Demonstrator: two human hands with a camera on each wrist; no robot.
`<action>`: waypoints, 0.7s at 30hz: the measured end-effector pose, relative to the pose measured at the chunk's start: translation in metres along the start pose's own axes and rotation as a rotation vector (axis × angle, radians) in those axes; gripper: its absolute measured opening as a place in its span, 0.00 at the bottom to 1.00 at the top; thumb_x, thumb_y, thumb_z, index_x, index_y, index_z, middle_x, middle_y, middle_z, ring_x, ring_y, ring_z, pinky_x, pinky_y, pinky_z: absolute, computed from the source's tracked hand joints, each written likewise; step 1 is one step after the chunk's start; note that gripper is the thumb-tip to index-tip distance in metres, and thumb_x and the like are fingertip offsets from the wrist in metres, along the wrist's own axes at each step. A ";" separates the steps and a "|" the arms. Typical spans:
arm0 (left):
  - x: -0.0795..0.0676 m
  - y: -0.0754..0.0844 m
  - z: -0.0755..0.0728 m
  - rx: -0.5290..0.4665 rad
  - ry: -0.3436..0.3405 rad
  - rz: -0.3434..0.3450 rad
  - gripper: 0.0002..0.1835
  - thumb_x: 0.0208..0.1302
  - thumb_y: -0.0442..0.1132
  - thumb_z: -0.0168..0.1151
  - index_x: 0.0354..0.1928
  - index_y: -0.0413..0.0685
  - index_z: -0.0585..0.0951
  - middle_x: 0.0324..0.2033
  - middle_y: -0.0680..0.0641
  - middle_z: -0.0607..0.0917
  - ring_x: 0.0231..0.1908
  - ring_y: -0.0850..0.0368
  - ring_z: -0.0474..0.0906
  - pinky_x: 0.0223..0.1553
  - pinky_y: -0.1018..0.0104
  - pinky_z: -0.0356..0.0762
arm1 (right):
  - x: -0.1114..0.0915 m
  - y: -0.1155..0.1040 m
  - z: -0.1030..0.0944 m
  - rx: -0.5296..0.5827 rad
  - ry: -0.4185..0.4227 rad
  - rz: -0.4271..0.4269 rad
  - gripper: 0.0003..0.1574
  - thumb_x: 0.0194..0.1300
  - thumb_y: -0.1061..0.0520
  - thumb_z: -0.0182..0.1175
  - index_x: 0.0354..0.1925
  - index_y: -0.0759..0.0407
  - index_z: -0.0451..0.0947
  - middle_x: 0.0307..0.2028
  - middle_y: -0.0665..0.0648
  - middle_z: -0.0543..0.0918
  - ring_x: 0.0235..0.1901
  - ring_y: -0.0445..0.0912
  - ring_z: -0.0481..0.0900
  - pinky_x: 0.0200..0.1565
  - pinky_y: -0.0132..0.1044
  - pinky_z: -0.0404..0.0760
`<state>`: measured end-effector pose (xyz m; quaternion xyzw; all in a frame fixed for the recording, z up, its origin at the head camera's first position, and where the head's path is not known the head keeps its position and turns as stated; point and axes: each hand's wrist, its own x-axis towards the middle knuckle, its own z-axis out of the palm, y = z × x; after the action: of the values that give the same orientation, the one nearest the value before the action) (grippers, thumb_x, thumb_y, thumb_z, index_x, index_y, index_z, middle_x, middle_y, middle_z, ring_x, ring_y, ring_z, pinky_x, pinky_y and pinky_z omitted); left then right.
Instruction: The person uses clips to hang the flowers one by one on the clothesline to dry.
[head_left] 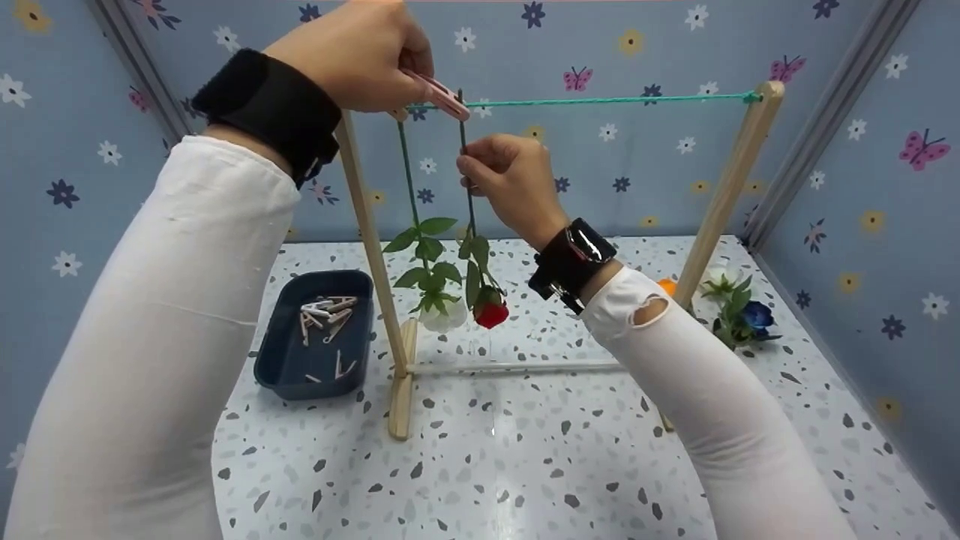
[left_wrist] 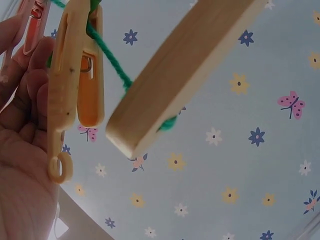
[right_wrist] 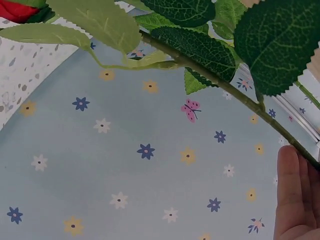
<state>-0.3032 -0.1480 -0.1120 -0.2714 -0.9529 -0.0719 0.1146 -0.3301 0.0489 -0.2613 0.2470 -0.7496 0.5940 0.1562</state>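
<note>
My left hand (head_left: 367, 56) pinches a pink clothespin (head_left: 448, 99), whose tip meets the green string (head_left: 600, 100) and the stem of an upside-down red rose (head_left: 491, 309). Below it, my right hand (head_left: 517, 176) holds that rose's stem (head_left: 469, 199) between thumb and fingers. In the right wrist view the stem (right_wrist: 220, 82) and its leaves run past the fingers (right_wrist: 292, 185). Just left of the rose a white flower (head_left: 442, 311) hangs head down from a cream clothespin (left_wrist: 64, 75), close beside my left hand in the left wrist view.
A wooden frame (head_left: 369, 225) carries the string. On the left a dark blue bin (head_left: 274, 356) contains several clothespins (head_left: 330, 315). Beyond the right post (head_left: 724, 195) lie a blue flower (head_left: 757, 315), a white one and something orange. Flower-patterned walls (head_left: 885, 247) enclose the speckled table (head_left: 525, 465).
</note>
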 end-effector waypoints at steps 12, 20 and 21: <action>0.001 0.003 0.001 0.015 -0.015 -0.015 0.22 0.83 0.48 0.54 0.56 0.36 0.87 0.45 0.35 0.86 0.40 0.45 0.80 0.47 0.56 0.82 | 0.000 0.000 0.001 0.008 0.005 0.024 0.08 0.74 0.67 0.68 0.49 0.71 0.87 0.42 0.66 0.92 0.35 0.47 0.91 0.43 0.34 0.91; 0.000 0.004 0.003 0.023 0.003 -0.018 0.24 0.84 0.49 0.52 0.58 0.37 0.87 0.48 0.36 0.87 0.41 0.44 0.83 0.49 0.55 0.83 | 0.000 0.001 0.002 0.021 0.010 0.037 0.08 0.74 0.67 0.68 0.48 0.71 0.87 0.40 0.63 0.92 0.34 0.44 0.89 0.43 0.34 0.91; 0.000 0.004 0.004 0.023 0.007 -0.017 0.24 0.84 0.49 0.52 0.59 0.38 0.87 0.48 0.36 0.88 0.42 0.45 0.83 0.48 0.56 0.82 | 0.000 0.001 0.002 0.021 0.010 0.036 0.08 0.74 0.67 0.68 0.48 0.71 0.87 0.39 0.63 0.92 0.33 0.44 0.89 0.42 0.34 0.91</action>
<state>-0.3017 -0.1445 -0.1152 -0.2617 -0.9555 -0.0628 0.1204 -0.3302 0.0468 -0.2624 0.2320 -0.7468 0.6059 0.1464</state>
